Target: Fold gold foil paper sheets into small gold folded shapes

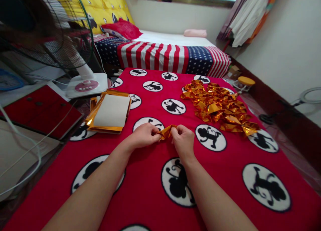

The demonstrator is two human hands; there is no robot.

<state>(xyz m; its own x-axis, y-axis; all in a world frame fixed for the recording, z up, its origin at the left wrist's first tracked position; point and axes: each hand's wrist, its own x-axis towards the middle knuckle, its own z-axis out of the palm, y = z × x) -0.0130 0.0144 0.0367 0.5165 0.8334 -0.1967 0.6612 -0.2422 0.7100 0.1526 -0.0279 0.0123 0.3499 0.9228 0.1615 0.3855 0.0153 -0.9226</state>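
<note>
A small folded piece of gold foil paper [166,132] is pinched between both hands over a red blanket [140,177] printed with black figures in white circles. My left hand [144,135] grips its left end with closed fingers. My right hand [182,140] grips its right end, fingers also closed. A heap of folded gold foil pieces [218,107] lies to the right, beyond my right hand. A stack of flat gold sheets [110,112], white side up, lies to the left, beyond my left hand.
A standing fan [75,50] with a white base sits at the left, next to a red box [42,108]. A bed with a flag-pattern cover [163,55] is behind. A small yellow stool [245,82] stands at the right on the floor.
</note>
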